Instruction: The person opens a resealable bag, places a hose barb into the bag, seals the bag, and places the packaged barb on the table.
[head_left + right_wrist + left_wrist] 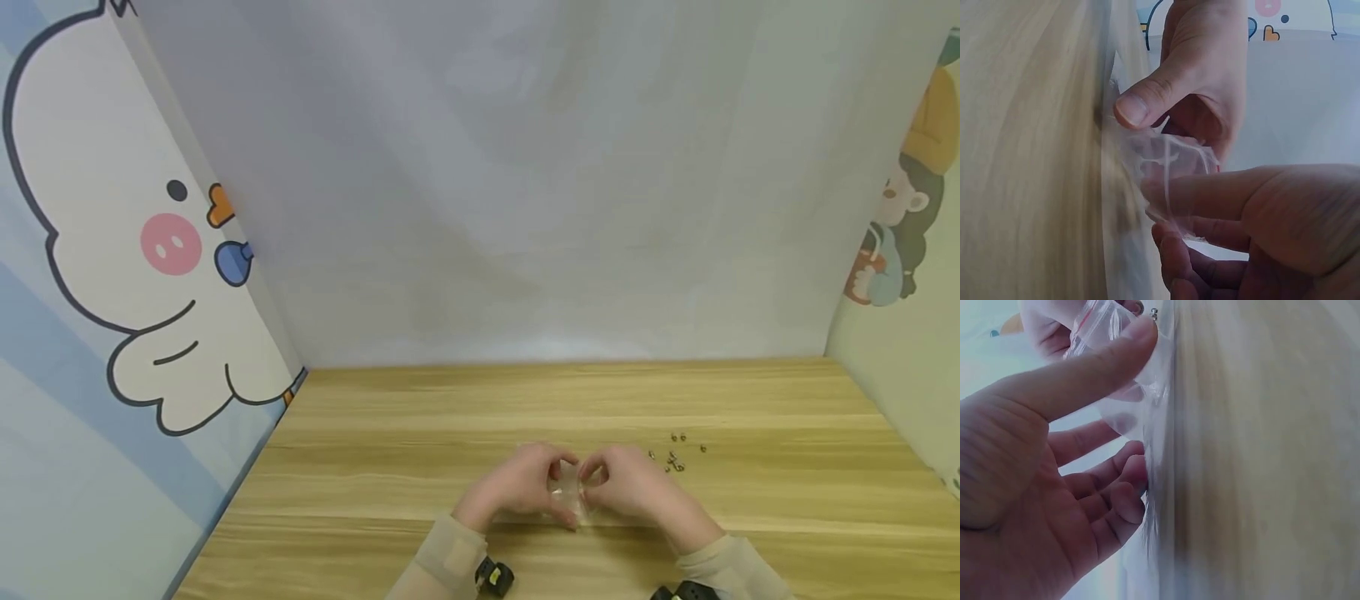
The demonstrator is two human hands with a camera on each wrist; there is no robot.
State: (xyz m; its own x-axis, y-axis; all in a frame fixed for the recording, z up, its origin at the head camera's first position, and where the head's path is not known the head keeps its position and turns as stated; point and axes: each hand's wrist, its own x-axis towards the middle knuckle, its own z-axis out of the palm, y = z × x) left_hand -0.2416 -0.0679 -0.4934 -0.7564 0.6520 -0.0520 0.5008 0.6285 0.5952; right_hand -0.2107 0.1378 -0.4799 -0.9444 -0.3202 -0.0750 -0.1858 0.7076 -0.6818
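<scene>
A clear plastic zip bag (567,487) lies low over the wooden table between both hands. A red strip along its mouth shows in the left wrist view, on the bag's upper part (1088,317). My left hand (525,481) holds the bag's left side, its thumb on the film and its fingers bent against the plastic. From the right, my right hand (626,482) pinches the bag near its mouth; in the right wrist view the thumb (1204,194) shows through the film. Whether the bag holds anything cannot be made out.
Several small metal pieces (672,458) lie scattered on the table (405,417) just right of the right hand; their kind is too small to tell. A pale wall sheet (525,208) rises behind the table, with cartoon-printed panels (97,208) at the sides.
</scene>
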